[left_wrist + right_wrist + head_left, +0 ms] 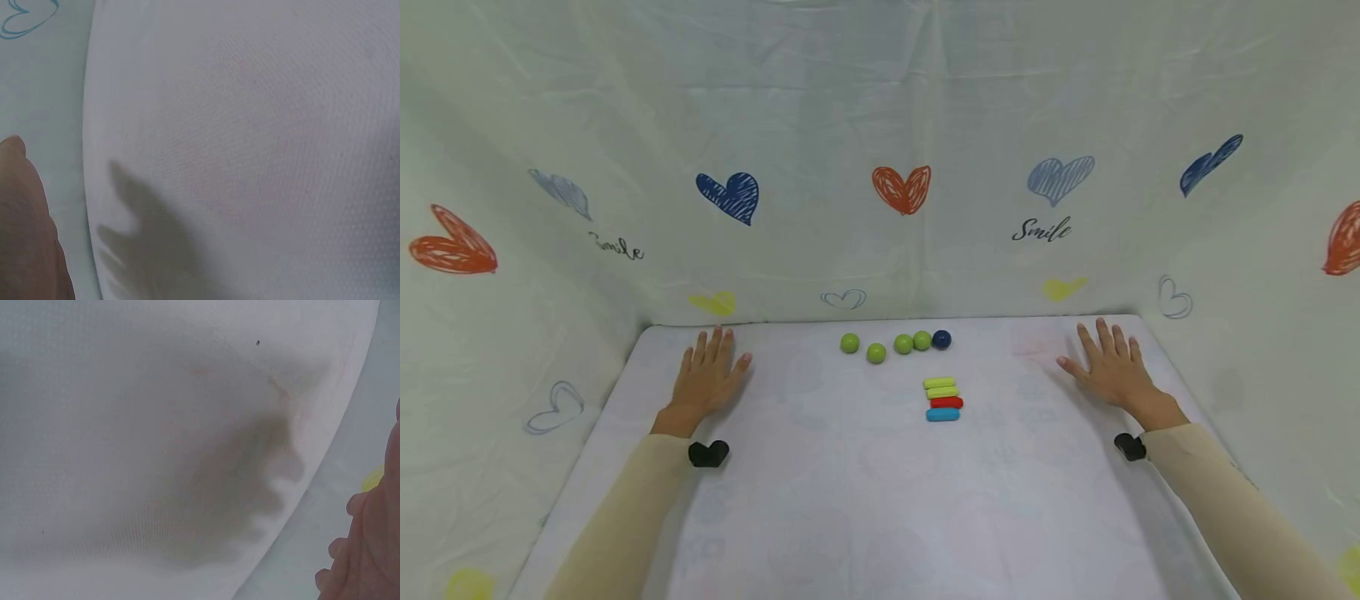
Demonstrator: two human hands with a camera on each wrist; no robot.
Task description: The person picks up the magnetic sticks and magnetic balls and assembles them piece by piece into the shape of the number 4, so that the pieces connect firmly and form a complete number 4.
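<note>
My left hand (703, 379) is held palm down over the left side of the white table, fingers straight and spread, holding nothing. Over the right side, my right hand (1117, 372) is likewise spread and holds nothing. Between them, towards the back, several green balls (876, 353) and a dark blue ball (942, 339) lie in a loose row. In front of these are two yellow-green sticks (942, 392), a red stick (947, 402) and a blue stick (942, 414), side by side. Both wrist views show only part of each hand and its shadow on the tabletop.
The white tabletop (820, 500) ends against a pale curtain (820, 125) printed with hearts and the word "Smile". This curtain rises at the back and along both sides. A black heart-shaped piece is at the left cuff (708, 454) and another at the right cuff (1130, 447).
</note>
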